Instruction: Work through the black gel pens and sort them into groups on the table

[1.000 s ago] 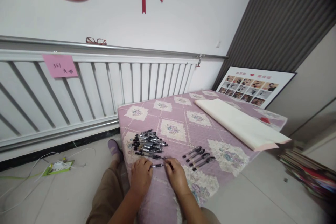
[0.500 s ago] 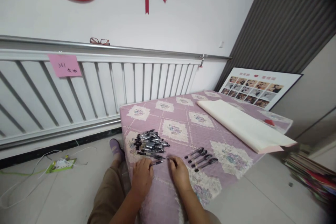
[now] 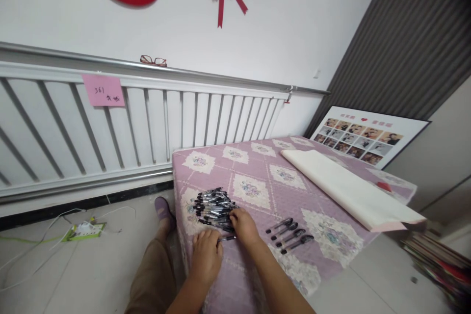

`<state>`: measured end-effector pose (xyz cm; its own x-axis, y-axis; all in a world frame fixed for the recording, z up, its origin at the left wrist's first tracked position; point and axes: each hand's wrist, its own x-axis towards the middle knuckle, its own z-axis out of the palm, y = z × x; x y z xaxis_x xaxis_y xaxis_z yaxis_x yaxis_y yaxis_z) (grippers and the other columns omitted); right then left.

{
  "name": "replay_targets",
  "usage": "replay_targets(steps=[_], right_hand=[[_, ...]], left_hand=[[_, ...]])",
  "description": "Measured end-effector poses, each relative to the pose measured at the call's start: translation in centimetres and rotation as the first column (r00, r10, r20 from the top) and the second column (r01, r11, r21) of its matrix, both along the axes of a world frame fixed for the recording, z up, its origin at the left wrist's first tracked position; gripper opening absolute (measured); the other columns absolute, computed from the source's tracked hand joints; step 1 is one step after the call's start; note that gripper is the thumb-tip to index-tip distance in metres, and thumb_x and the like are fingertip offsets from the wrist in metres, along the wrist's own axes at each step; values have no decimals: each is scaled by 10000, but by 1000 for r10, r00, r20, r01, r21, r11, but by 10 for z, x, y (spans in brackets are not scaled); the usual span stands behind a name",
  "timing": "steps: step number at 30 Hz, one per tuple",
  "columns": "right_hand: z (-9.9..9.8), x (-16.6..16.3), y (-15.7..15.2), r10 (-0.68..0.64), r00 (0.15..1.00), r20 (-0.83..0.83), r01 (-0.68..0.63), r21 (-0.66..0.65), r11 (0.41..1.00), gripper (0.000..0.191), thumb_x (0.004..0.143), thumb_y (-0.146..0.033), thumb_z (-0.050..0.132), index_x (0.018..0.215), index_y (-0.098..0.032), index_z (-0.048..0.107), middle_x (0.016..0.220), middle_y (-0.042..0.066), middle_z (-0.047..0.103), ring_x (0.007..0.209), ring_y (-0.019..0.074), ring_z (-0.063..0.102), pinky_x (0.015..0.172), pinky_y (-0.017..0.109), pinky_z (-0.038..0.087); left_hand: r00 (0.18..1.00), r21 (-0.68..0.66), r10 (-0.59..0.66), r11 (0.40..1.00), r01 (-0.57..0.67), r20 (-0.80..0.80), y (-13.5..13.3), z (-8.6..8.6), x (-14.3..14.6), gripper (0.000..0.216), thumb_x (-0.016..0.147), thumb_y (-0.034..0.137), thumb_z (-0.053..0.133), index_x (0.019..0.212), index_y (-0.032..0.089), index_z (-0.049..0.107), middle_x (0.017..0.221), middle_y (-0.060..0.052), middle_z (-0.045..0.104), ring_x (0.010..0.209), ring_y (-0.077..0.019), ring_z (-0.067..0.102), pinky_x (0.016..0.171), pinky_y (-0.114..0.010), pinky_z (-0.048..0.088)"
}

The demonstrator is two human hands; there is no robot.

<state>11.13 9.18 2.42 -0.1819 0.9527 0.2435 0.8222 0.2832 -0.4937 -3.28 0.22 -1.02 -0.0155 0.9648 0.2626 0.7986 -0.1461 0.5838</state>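
Observation:
A pile of several black pens [image 3: 213,203] lies on the near left part of the pink quilted pad [image 3: 257,176]. My right hand [image 3: 243,224] reaches into the pile's near right edge, fingers curled on the pens there. My left hand [image 3: 206,257] rests closed just in front, pinching one black pen [image 3: 226,239] that sticks out to the right. A row of several capped pens [image 3: 290,234] lies apart to the right of my right hand.
A folded cream sheet [image 3: 349,189] lies across the pad's right side. White slatted panels [image 3: 147,122] with a pink note [image 3: 103,90] and glasses [image 3: 153,61] stand behind. A photo board [image 3: 364,135] leans at right. A power strip [image 3: 84,229] lies on the floor.
My right hand let go of the pen held between both hands and moved up and left into the pile. The left hand keeps that pen. The camera shifted slightly.

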Motion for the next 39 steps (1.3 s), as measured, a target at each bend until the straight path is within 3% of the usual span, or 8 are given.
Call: replay_targets(steps=[10, 20, 27, 32, 36, 39], right_hand=[[9, -8, 13, 21, 975, 220, -10, -52, 999, 285, 771, -79, 544, 992, -212, 666, 975, 66, 634, 955, 193, 566, 833, 252, 391], [10, -7, 9, 78, 970, 230, -69, -48, 996, 194, 748, -59, 546, 838, -200, 642, 929, 65, 631, 916, 199, 545, 786, 265, 376], [16, 6, -3, 59, 998, 25, -60, 38, 998, 120, 792, -151, 522, 846, -200, 619, 907, 62, 647, 905, 199, 567, 817, 276, 400], [6, 30, -34, -36, 982, -185, 43, 35, 998, 274, 884, -327, 388, 943, -180, 612, 847, 55, 678, 762, 187, 616, 714, 281, 467], [-15, 47, -68, -175, 819, -547, 150, -90, 985, 340, 827, -439, 480, 944, -174, 660, 940, 84, 709, 898, 227, 633, 833, 327, 475], [-28, 53, -86, -230, 713, -662, 173, -152, 973, 329, 749, -450, 596, 924, -179, 662, 892, 67, 712, 841, 225, 633, 800, 329, 489]], left_hand=[[1000, -42, 0, 999, 1, 16, 0, 9, -1, 181, 813, 131, 493, 890, 245, 611, 939, -19, 648, 974, -226, 534, 887, -367, 310], [1000, -31, -14, 999, 14, 7, -1, 13, -1, 142, 826, 187, 532, 905, 250, 632, 942, -16, 649, 973, -234, 527, 887, -375, 305], [996, -58, -85, 995, 86, 7, -2, 20, -2, 128, 845, 278, 574, 858, 305, 699, 921, -8, 653, 969, -228, 528, 882, -386, 294], [997, -77, -83, 994, 83, 13, -2, 17, -2, 129, 850, 289, 572, 840, 293, 700, 931, -2, 650, 977, -219, 520, 909, -389, 278], [997, -84, -70, 994, 71, 16, -2, 16, -2, 134, 855, 289, 560, 852, 293, 694, 944, 6, 648, 974, -211, 521, 902, -379, 284], [999, -89, -50, 995, 50, -1, -2, 15, -1, 131, 849, 274, 558, 841, 291, 688, 939, 14, 649, 967, -206, 529, 904, -378, 285]])
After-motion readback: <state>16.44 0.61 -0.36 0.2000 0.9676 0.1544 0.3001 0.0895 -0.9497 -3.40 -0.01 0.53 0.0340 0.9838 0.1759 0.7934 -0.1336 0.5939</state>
